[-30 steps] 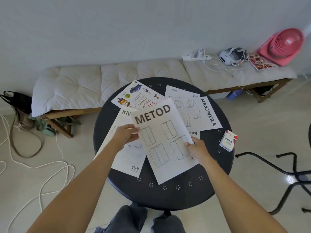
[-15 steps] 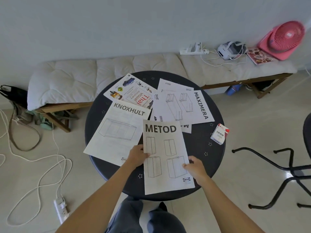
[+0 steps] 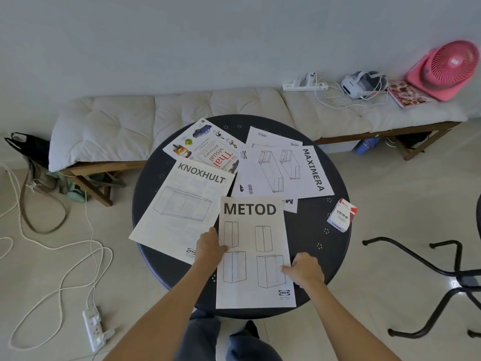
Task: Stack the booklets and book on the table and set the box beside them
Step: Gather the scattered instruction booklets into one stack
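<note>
1. One round dark tabletop [image 3: 307, 230] stands on pale floor tiles before a cushioned bench [image 3: 161, 113].
2. Both hands pinch the flat METOD booklet [image 3: 253, 246] at 6 o'clock: left hand [image 3: 210, 247], right hand [image 3: 304, 269].
3. Small box [image 3: 341, 216] at 3 o'clock.

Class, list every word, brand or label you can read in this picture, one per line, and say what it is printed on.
"METOD", "IKEA": front booklet
"KNOXHULT", "IKEA": left booklet
"MAXIMERA": right booklet
"Thai", "visual dictionary": book
"VESS": box
Barcodes and other fine print: too small to read.
</note>
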